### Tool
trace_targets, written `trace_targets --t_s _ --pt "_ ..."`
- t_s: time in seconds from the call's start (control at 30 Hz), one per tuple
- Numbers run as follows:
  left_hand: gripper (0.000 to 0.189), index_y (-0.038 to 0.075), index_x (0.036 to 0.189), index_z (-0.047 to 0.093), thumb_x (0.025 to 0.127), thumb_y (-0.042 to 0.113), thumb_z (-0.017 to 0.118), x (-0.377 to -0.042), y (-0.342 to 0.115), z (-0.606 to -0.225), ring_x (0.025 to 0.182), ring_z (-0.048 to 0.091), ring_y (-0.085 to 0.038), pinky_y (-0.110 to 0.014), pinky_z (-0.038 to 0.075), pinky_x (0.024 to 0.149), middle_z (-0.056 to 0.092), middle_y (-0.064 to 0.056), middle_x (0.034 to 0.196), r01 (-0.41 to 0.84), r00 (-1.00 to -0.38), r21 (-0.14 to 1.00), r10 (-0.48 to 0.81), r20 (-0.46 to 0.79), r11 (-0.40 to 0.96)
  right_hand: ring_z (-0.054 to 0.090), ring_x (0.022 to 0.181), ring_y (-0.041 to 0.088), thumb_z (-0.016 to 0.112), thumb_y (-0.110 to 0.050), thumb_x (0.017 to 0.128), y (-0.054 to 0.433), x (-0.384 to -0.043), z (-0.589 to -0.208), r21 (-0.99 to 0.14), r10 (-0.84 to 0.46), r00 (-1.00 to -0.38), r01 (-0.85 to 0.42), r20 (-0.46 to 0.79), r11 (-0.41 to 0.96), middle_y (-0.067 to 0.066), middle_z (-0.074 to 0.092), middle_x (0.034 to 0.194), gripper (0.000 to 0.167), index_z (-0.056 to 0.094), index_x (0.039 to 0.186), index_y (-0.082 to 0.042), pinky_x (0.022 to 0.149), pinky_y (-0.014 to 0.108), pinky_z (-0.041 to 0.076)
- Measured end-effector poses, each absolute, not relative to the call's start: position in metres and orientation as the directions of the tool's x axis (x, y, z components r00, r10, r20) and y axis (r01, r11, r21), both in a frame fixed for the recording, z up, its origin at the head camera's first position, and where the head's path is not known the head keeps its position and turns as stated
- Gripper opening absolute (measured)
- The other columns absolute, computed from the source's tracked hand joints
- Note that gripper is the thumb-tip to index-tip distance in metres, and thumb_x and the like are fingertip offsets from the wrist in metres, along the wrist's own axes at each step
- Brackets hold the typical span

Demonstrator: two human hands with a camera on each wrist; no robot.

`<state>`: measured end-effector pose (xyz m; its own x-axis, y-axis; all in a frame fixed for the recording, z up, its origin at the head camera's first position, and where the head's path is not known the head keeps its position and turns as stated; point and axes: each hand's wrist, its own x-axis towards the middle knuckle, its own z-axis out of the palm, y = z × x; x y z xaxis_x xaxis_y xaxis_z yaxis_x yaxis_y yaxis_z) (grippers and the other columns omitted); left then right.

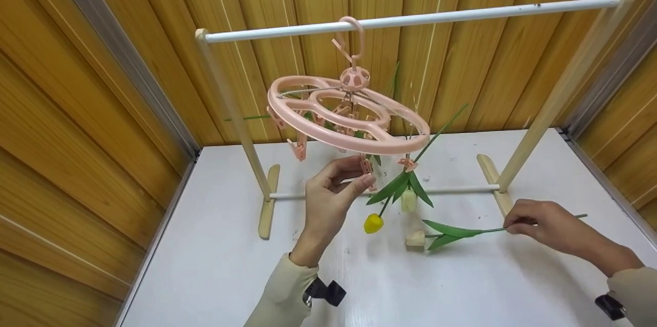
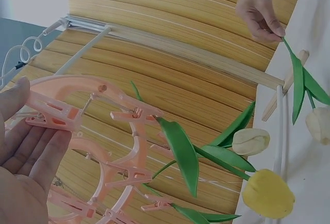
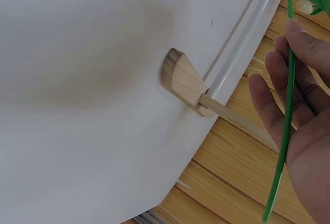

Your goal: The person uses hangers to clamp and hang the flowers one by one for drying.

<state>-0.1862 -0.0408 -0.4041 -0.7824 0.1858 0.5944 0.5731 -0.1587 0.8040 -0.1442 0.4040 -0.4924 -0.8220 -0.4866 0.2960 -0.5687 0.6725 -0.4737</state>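
A round pink clip hanger (image 1: 349,139) hangs by its hook from a white rail. My left hand (image 1: 328,198) pinches one of its pink clothespins (image 2: 54,113) between thumb and fingers. A yellow tulip (image 1: 373,223) and a white tulip (image 1: 408,200) dangle head down below the hanger, green leaves about them. To the right, my right hand (image 1: 539,224) pinches the green stem (image 3: 290,105) of another white tulip (image 1: 416,238), whose head points left, low over the table. In the right wrist view that stem runs across the palm.
The wooden stand has a white top rail (image 1: 410,21), a lower rail (image 1: 451,189) and wooden feet (image 1: 268,204) on the white table (image 1: 215,275). Wood-panelled walls (image 1: 87,111) enclose the back and sides. More pink clothespins (image 1: 298,148) hang from the ring.
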Motion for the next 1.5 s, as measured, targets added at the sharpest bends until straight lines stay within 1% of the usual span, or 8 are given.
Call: trace_targets --t_s 0.17,0.4,0.63,0.8,0.9,0.97,1.07,1.5 --pt "0.032 -0.006 0.121 0.071 0.093 0.003 0.082 -0.186 -0.04 -0.404 0.102 0.075 -0.027 -0.044 0.064 0.089 0.075 -0.012 0.114 0.574 -0.781 0.801 0.183 0.597 -0.169 0.061 0.078 0.002 0.087 0.008 0.079 0.389 -0.142 -0.48 -0.452 -0.533 -0.771 -0.636 0.347 0.626 -0.011 0.069 0.09 0.039 0.077 0.096 -0.025 0.064 0.013 0.051" --pt "0.032 -0.006 0.121 0.072 0.093 0.003 0.082 -0.186 -0.039 -0.404 0.101 0.075 -0.027 -0.044 0.064 0.087 0.075 -0.011 0.114 0.575 -0.78 0.802 0.184 0.598 -0.163 0.061 0.077 0.004 0.087 0.012 0.077 0.366 -0.14 -0.458 -0.44 -0.569 -0.726 -0.688 0.388 0.577 -0.008 0.069 0.093 0.042 0.078 0.098 -0.023 0.062 0.013 0.052" --pt "0.031 -0.005 0.121 0.072 0.093 0.003 0.082 -0.185 -0.037 -0.404 0.101 0.075 -0.027 -0.043 0.065 0.086 0.076 -0.011 0.114 0.571 -0.783 0.805 0.187 0.593 -0.159 0.063 0.079 0.006 0.088 0.009 0.077 0.345 -0.141 -0.436 -0.387 -0.6 -0.671 -0.742 0.436 0.548 -0.009 0.07 0.094 0.041 0.078 0.1 -0.023 0.066 0.011 0.052" --pt "0.03 -0.005 0.121 0.072 0.093 0.002 0.081 -0.184 -0.036 -0.404 0.1 0.075 -0.027 -0.042 0.064 0.087 0.076 -0.011 0.113 0.566 -0.787 0.808 0.187 0.588 -0.164 0.065 0.079 0.007 0.089 0.014 0.072 0.333 -0.142 -0.424 -0.353 -0.618 -0.631 -0.775 0.468 0.525 -0.009 0.07 0.095 0.047 0.078 0.1 -0.021 0.068 0.01 0.053" --pt "0.03 -0.006 0.121 0.072 0.093 0.001 0.081 -0.184 -0.036 -0.403 0.1 0.075 -0.027 -0.04 0.064 0.087 0.076 -0.011 0.112 0.566 -0.787 0.808 0.185 0.589 -0.162 0.067 0.08 0.007 0.087 -0.007 0.086 0.327 -0.143 -0.418 -0.338 -0.625 -0.608 -0.793 0.489 0.507 -0.009 0.07 0.096 0.023 0.078 0.101 -0.021 0.07 0.009 0.054" --pt "0.03 -0.006 0.12 0.072 0.093 0.001 0.081 -0.183 -0.035 -0.403 0.1 0.075 -0.026 -0.04 0.065 0.086 0.076 -0.012 0.112 0.568 -0.786 0.807 0.182 0.59 -0.163 0.068 0.08 0.008 0.077 -0.023 0.096 0.322 -0.145 -0.414 -0.332 -0.631 -0.585 -0.81 0.51 0.484 -0.007 0.07 0.096 0.006 0.078 0.101 -0.02 0.071 0.01 0.054" --pt "0.03 -0.006 0.12 0.072 0.093 0.002 0.081 -0.183 -0.034 -0.402 0.1 0.075 -0.026 -0.039 0.064 0.086 0.075 -0.012 0.112 0.572 -0.784 0.804 0.178 0.594 -0.164 0.068 0.081 0.009 0.062 -0.037 0.102 0.314 -0.148 -0.409 -0.317 -0.633 -0.555 -0.83 0.54 0.458 -0.006 0.07 0.096 0.024 0.078 0.102 -0.019 0.071 0.01 0.054" --pt "0.026 -0.007 0.117 0.071 0.094 0.002 0.08 -0.182 -0.032 -0.402 0.098 0.075 -0.025 -0.038 0.065 0.085 0.076 -0.013 0.108 0.583 -0.774 0.795 0.181 0.607 -0.17 0.065 0.085 0.013 0.059 -0.04 0.104 0.283 -0.152 -0.388 -0.238 -0.604 -0.523 -0.839 0.601 0.49 -0.006 0.069 0.098 0.031 0.079 0.103 -0.017 0.074 0.009 0.053"
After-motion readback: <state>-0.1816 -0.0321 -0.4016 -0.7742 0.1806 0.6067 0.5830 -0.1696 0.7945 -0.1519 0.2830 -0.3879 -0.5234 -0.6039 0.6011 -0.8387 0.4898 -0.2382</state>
